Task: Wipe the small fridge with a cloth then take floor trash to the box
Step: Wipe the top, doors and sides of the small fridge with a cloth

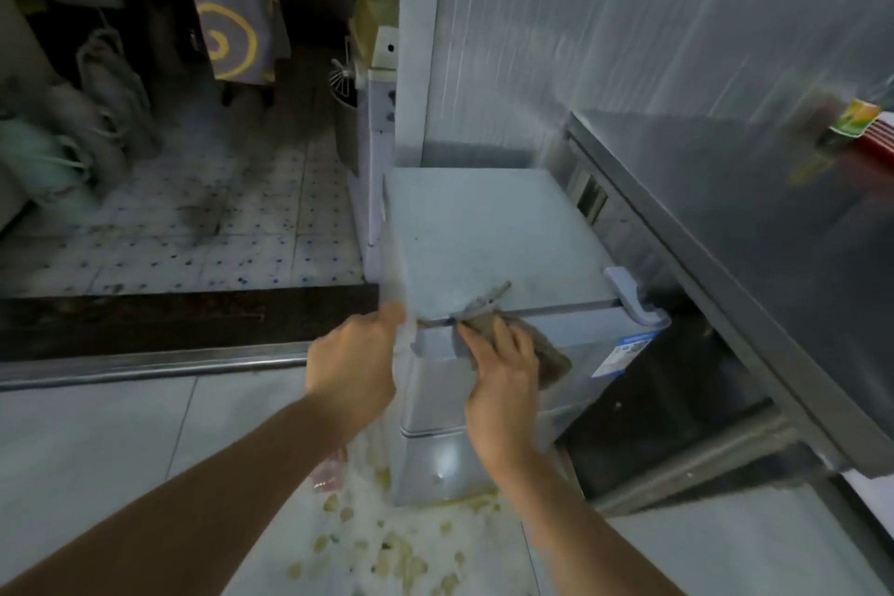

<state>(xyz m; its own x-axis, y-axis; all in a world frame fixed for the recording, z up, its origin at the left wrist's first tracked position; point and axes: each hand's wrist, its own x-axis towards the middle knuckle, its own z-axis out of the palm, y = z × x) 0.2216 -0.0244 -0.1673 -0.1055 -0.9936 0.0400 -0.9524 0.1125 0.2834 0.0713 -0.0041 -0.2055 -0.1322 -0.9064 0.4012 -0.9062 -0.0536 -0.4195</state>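
Note:
The small grey-white fridge (484,232) stands on the floor below me, its flat top facing up. My right hand (503,378) presses a brownish cloth (546,353) against the fridge's front upper edge, just under the lid line. My left hand (353,363) grips the fridge's front left corner. Floor trash (387,557), yellowish scraps on a white patch, lies scattered on the tiles in front of the fridge, with a pinkish wrapper (331,474) beside my left forearm. No box is in view.
A steel counter (725,218) with a colourful packet (856,126) runs along the right, close to the fridge. A metal wall panel (629,39) rises behind. To the left lie a dark threshold (169,319), a spotted tiled floor, bags (96,111) and a patterned hanging cloth (232,0).

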